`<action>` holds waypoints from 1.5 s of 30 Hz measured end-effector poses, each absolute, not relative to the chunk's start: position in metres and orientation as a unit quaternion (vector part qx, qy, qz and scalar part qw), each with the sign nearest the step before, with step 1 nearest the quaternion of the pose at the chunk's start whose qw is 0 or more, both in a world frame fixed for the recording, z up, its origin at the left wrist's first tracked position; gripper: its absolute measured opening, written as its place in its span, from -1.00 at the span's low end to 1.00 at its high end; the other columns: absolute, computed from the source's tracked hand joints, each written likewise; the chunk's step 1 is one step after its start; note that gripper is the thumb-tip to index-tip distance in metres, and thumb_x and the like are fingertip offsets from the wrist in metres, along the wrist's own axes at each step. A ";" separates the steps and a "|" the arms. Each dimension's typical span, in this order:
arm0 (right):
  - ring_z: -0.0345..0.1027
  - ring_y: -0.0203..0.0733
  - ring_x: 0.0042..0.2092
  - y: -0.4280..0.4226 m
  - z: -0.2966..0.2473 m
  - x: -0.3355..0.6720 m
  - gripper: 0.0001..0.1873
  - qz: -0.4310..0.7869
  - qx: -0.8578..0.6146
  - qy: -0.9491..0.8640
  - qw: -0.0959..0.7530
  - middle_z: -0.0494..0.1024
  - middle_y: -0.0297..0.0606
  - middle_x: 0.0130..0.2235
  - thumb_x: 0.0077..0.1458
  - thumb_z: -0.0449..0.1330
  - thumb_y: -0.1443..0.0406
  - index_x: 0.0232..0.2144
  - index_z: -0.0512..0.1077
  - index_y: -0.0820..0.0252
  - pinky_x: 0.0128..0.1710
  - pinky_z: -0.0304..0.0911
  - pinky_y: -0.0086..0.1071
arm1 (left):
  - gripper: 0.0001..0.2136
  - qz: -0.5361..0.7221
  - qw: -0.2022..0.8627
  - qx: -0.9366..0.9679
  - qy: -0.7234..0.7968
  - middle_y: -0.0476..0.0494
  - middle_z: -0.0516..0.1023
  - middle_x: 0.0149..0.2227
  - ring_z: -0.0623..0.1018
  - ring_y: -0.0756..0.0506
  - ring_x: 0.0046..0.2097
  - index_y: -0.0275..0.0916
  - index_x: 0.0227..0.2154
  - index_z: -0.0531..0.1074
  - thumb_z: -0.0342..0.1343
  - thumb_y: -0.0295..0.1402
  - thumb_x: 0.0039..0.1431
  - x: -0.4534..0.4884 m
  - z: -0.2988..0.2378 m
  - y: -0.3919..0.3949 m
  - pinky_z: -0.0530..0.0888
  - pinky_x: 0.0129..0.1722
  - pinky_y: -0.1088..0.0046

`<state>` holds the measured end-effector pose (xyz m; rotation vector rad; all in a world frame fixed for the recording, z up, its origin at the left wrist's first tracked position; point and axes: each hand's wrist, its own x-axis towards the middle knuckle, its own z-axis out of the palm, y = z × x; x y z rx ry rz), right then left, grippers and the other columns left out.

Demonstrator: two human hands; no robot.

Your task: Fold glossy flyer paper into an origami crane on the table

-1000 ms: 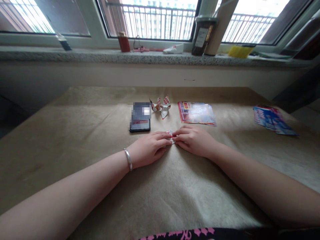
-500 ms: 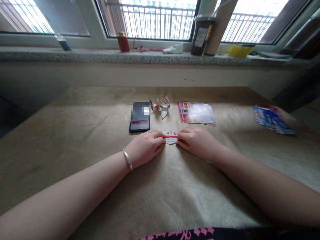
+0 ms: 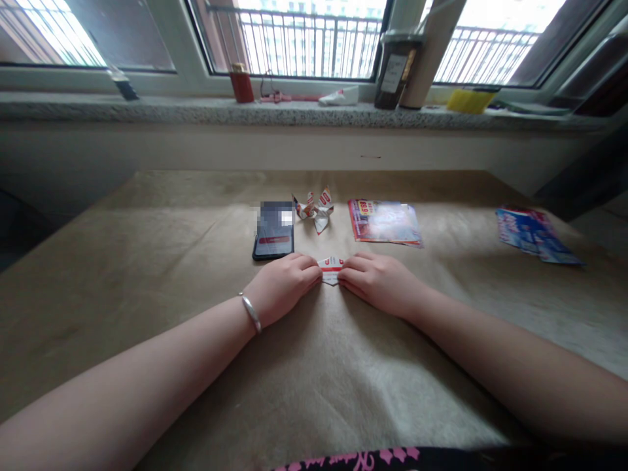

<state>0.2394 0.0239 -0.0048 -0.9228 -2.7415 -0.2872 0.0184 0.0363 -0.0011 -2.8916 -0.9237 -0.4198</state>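
A small folded piece of red-and-white paper (image 3: 331, 268) lies on the brown table (image 3: 147, 261) between my two hands. My left hand (image 3: 282, 288), with a silver bracelet on its wrist, has its fingers curled and pressed on the paper's left side. My right hand (image 3: 377, 281) has its fingers together on the paper's right side. Both hands rest on the table and hide most of the paper.
A black phone (image 3: 273, 232) lies just beyond my left hand. A finished folded paper figure (image 3: 316, 208) sits behind it. A printed leaflet (image 3: 385, 221) lies to the right, another leaflet (image 3: 534, 234) far right. The windowsill (image 3: 294, 114) holds several small items.
One second ago my fingertips met over the paper. Then the hands parted and showed more of it. Now they have closed in again on its two sides.
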 end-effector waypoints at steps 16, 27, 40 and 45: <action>0.26 -0.21 -0.31 0.026 -0.009 0.231 -0.74 -0.089 -0.318 -0.930 0.165 0.48 -0.20 -0.36 0.20 0.05 0.25 -0.43 0.45 0.23 -0.32 0.15 -0.37 | -0.82 -0.132 0.065 -0.940 -0.308 -0.16 0.47 -0.33 0.47 -0.06 -0.29 -0.34 -0.42 0.41 -0.03 -0.40 0.24 0.022 -0.002 0.034 0.46 -0.28 0.44; 0.24 -0.22 -0.33 0.026 -0.008 0.230 -0.73 -0.082 -0.303 -0.933 0.177 0.48 -0.21 -0.36 0.21 0.01 0.26 -0.41 0.46 0.21 -0.34 0.14 -0.37 | -0.79 -0.138 0.068 -0.946 -0.284 -0.16 0.47 -0.34 0.44 -0.06 -0.28 -0.32 -0.43 0.42 -0.07 -0.42 0.25 0.020 0.000 0.034 0.44 -0.27 0.43; 0.26 -0.23 -0.34 0.029 -0.010 0.225 -0.84 -0.023 -0.380 -0.905 0.189 0.48 -0.21 -0.38 0.11 0.11 0.31 -0.41 0.47 0.23 -0.33 0.10 -0.38 | -0.79 -0.152 0.034 -0.951 -0.267 -0.12 0.50 -0.38 0.48 -0.06 -0.28 -0.27 -0.35 0.48 -0.07 -0.40 0.25 0.019 -0.001 0.033 0.46 -0.25 0.43; 0.29 -0.22 -0.31 0.029 -0.009 0.223 -0.83 0.007 -0.414 -0.894 0.171 0.49 -0.19 -0.35 0.13 0.09 0.30 -0.42 0.44 0.25 -0.29 0.11 -0.37 | -0.80 -0.147 0.037 -0.951 -0.270 -0.11 0.52 -0.36 0.49 -0.06 -0.29 -0.26 -0.33 0.48 -0.07 -0.41 0.24 0.019 -0.001 0.033 0.46 -0.25 0.43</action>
